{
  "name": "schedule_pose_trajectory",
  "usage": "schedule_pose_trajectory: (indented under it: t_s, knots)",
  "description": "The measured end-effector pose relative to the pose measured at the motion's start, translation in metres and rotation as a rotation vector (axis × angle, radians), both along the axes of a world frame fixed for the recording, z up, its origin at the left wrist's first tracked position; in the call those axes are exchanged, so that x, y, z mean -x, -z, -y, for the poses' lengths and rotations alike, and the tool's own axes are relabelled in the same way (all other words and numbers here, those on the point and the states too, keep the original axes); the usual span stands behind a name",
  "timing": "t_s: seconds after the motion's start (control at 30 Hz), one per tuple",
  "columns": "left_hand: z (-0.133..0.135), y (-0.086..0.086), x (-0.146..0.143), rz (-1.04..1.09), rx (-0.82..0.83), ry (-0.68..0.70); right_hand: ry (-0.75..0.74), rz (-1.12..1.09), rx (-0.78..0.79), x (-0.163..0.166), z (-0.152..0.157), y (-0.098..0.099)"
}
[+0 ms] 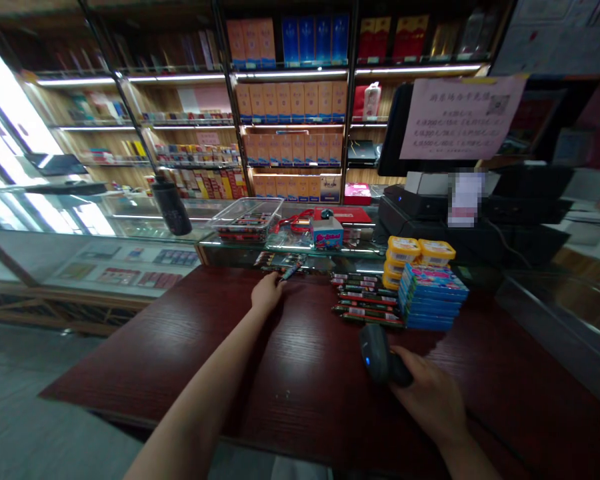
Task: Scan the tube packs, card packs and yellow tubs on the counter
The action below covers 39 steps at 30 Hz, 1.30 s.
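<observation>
In my right hand [430, 393] is a dark barcode scanner [377, 357] with a small blue light, held by its handle over the counter's right half. My left hand [267, 292] reaches to the far side of the wooden counter, fingers closed on the end of a slim, stick-shaped packet [291, 271]. Similar packets [267, 260] lie just beyond that hand. To its right, several dark stick packets [367, 310] lie in a rough pile beside a stack of blue flat boxes [435, 300]. Yellow-lidded tubs [404, 250] are stacked behind those boxes.
A clear plastic box [247, 217] of sticks stands on the glass display case [180, 223], near a black bottle [173, 208] and a small blue box [327, 235]. At right are a monitor [395, 133] with a paper notice and black till equipment [420, 207]. The dark red wooden counter [300, 373] spans the front.
</observation>
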<state>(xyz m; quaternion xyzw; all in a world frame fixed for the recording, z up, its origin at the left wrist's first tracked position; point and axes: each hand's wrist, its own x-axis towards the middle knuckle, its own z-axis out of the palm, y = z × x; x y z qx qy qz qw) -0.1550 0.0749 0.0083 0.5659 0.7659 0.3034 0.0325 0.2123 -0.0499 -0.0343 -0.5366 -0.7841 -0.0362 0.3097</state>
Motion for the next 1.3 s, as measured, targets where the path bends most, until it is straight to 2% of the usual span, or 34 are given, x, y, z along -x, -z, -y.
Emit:
schedule_pose_trajectory:
  t_s: [0.1, 0.2, 0.3, 0.43, 0.53, 0.63, 0.73, 0.87, 1.0, 1.2, 1.3]
  knots:
    - [0.015, 0.002, -0.021, 0.545, -0.025, 0.088, -0.009, 0.015, -0.024, -0.003, -0.001, 0.003]
    - [0.028, 0.006, -0.042, 0.902, 0.031, 0.188, -0.044, 0.027, -0.043, -0.006, -0.002, 0.006]
    - [0.038, 0.013, -0.056, 1.146, 0.039, 0.248, -0.087, 0.029, -0.030, -0.006, 0.001, 0.003]
    - [0.045, 0.020, -0.058, 1.174, 0.004, 0.287, -0.100, -0.003, 0.085, 0.001, 0.007, -0.008]
    - [0.049, 0.023, -0.052, 1.195, -0.003, 0.355, -0.134, -0.125, 0.247, 0.009, 0.008, -0.018]
    - [0.052, 0.025, -0.047, 1.218, -0.014, 0.406, -0.274, -0.319, 0.463, 0.016, 0.006, -0.029]
    - [0.053, 0.027, -0.047, 1.186, 0.017, 0.390, -0.412, -0.503, 0.596, 0.023, 0.008, -0.040]
    - [0.053, 0.028, -0.050, 1.101, 0.086, 0.414, -0.451, -0.638, 0.617, 0.032, 0.021, -0.055]
    - [0.057, 0.025, -0.053, 1.081, 0.107, 0.440, -0.438, -0.632, 0.647, 0.036, 0.033, -0.066]
    - [0.061, 0.023, -0.055, 1.016, 0.049, 0.456, -0.466, -0.574, 0.680, 0.034, 0.034, -0.067]
    - [0.059, 0.023, -0.055, 1.025, 0.085, 0.437, -0.474, -0.565, 0.675, 0.033, 0.034, -0.064]
